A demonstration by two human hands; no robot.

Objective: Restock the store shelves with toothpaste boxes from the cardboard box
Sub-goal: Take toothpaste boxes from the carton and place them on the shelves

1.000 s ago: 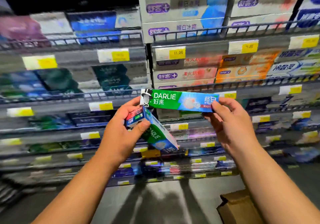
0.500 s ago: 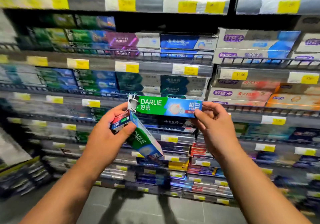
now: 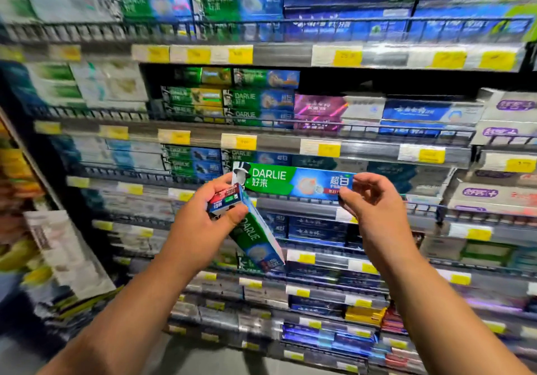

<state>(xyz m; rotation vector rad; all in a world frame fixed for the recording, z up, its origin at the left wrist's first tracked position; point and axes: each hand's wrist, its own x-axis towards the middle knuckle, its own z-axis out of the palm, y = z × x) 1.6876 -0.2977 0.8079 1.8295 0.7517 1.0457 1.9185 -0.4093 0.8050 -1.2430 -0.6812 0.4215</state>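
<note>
Two green-and-blue Darlie toothpaste boxes are up in front of the shelves. My left hand point(image 3: 203, 220) grips one box point(image 3: 258, 241) by its upper end, and that box slants down to the right. The other box point(image 3: 293, 181) lies level above it, its left end at my left fingers. My right hand point(image 3: 369, 200) pinches its right end. Matching Darlie boxes point(image 3: 258, 104) are stacked on the shelf point(image 3: 279, 142) above my hands. The cardboard box is out of view.
Wire-fronted shelves with yellow price tags point(image 3: 238, 142) fill the view, packed with toothpaste boxes of several brands. A dark gap point(image 3: 363, 81) shows above the purple and blue boxes. A side rack with packets point(image 3: 58, 252) stands at the left.
The view has swung up and left, so higher shelves with matching Darlie boxes now show and the cardboard box has dropped out of view. Both hands have kept their hold on the boxes.
</note>
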